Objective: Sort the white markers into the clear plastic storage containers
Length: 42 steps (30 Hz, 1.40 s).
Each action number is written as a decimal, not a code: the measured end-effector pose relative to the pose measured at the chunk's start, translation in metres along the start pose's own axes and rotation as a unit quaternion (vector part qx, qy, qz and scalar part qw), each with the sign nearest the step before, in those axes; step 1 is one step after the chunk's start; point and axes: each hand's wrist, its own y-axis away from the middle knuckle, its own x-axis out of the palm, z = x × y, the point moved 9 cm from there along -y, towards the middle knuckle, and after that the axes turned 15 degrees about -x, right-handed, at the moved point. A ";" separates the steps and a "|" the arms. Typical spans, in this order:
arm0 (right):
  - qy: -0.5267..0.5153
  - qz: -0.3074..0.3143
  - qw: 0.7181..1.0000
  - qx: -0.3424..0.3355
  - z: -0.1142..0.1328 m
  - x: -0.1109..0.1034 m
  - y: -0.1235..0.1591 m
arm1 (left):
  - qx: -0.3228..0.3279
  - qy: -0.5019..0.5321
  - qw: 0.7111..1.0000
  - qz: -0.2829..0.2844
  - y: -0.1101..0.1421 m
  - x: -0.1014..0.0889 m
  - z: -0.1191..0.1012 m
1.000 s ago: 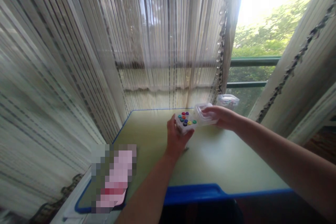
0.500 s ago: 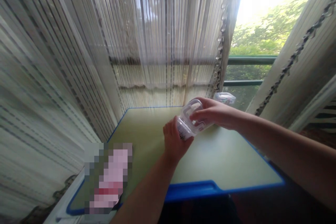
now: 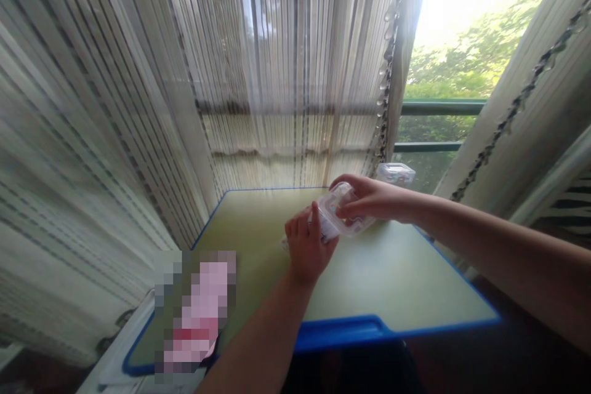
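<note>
Above the middle of the table (image 3: 369, 277), both my hands are on clear plastic box-like pieces. My left hand (image 3: 309, 243) is wrapped round a clear piece with dark print (image 3: 329, 233), most of it hidden by the fingers. A clear, rounded-corner plastic box (image 3: 351, 225) is gripped by my right hand (image 3: 362, 197), thumb on its near face and fingers behind it. The two pieces touch or overlap; whether they are joined, or one is a lid, I cannot tell.
At the table's far right corner stands another clear plastic box (image 3: 396, 172) with small things inside. A blurred-out pink item (image 3: 201, 314) lies at the left. Striped curtains (image 3: 277, 74) hang behind the table, whose rim (image 3: 341, 332) is blue.
The clear box in my right hand has tilted, showing its flat face more. My left fingers have shifted on the printed piece, and a clear edge now shows left of them.
</note>
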 end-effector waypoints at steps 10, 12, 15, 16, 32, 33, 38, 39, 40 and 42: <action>0.127 0.001 0.991 -0.030 0.006 -0.002 -0.011 | -0.003 -0.056 0.998 -0.004 -0.002 0.003 0.002; 0.114 0.013 0.993 -0.030 0.005 0.001 -0.013 | -0.003 -0.056 0.998 -0.009 -0.003 0.002 0.002; 0.093 0.027 0.995 -0.033 0.003 0.004 -0.016 | -0.008 -0.050 0.999 -0.016 -0.003 0.000 0.002; 0.086 0.030 0.995 -0.034 0.003 0.004 -0.017 | -0.011 -0.047 0.999 -0.019 -0.003 -0.001 0.003; 0.171 0.066 0.983 -0.021 0.010 0.010 -0.019 | -0.028 -0.056 0.998 -0.015 -0.006 -0.004 0.002; 0.137 0.070 0.988 -0.013 0.008 0.010 -0.019 | -0.028 -0.053 0.998 -0.017 -0.006 -0.005 0.002; 0.029 0.064 0.998 0.000 -0.001 0.010 -0.014 | -0.018 -0.031 0.999 -0.006 -0.003 -0.002 0.002; 0.030 0.061 0.998 0.002 -0.001 0.010 -0.013 | -0.016 -0.028 0.999 -0.005 -0.003 -0.001 0.002; 0.039 0.060 0.997 0.004 -0.001 0.009 -0.013 | -0.015 -0.028 1.000 -0.003 -0.003 -0.001 0.002; 0.089 0.062 0.994 -0.001 0.003 0.009 -0.012 | -0.015 -0.037 0.999 0.005 -0.004 0.000 0.001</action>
